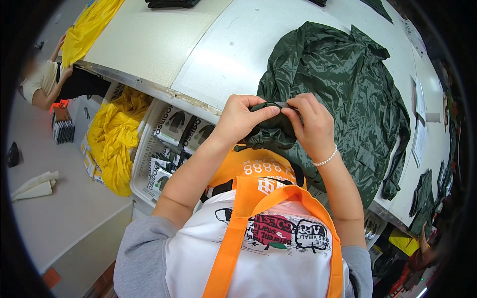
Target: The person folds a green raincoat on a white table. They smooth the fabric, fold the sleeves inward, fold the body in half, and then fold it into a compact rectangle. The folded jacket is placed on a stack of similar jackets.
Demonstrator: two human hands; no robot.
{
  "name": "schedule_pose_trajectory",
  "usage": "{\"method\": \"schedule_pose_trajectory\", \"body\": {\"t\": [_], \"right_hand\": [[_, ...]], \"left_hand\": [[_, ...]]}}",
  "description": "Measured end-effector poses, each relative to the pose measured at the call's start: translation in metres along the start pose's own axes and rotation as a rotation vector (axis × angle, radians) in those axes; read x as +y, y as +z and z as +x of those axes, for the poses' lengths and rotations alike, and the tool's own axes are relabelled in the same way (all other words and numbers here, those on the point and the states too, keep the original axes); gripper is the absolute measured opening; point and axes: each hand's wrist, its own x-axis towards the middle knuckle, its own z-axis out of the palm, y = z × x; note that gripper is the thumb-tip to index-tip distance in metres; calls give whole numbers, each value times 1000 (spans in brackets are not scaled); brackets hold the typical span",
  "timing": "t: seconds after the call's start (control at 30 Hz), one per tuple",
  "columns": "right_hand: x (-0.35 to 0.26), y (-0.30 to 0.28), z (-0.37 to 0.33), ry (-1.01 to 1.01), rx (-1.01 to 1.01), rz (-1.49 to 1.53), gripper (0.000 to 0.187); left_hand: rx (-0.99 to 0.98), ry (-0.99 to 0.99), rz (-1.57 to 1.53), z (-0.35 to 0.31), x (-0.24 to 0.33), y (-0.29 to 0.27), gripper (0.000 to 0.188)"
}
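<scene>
In the head view, we pinch a bunched edge of the dark green garment (pixel 343 84) between the closed fingers (pixel 267 113) of our left hand (pixel 241 119) and, just beside them, those of our right hand (pixel 314 126). The garment lies crumpled across the worktop (pixel 213 54), its gathered part raised at the near edge. To our left, a white basket (pixel 138 171) holds packages (pixel 171 121), yellow material (pixel 112 141) is heaped beside it, and a co-worker (pixel 44 84) grips a yellow sheet (pixel 92 30).

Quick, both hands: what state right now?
Left hand: closed, pinching the green garment.
Right hand: closed, pinching the green garment too.
</scene>
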Motion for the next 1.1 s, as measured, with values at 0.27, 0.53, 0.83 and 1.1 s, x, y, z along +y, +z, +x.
{"method": "schedule_pose_trajectory", "body": {"t": [0.27,0.53,0.83,1.1], "right_hand": [[23,6,-4,716,-125,914,13],[9,14,6,417,-104,599,9],[2,27,4,253,22,372,17],[9,-4,-7,471,-94,479,17]], "left_hand": [[-4,19,-16,1,0,-4,10],[85,362,366,4,-7,5,22],[52,67,167,6,-8,-2,13],[60,105,-32,9,-8,0,14]]}}
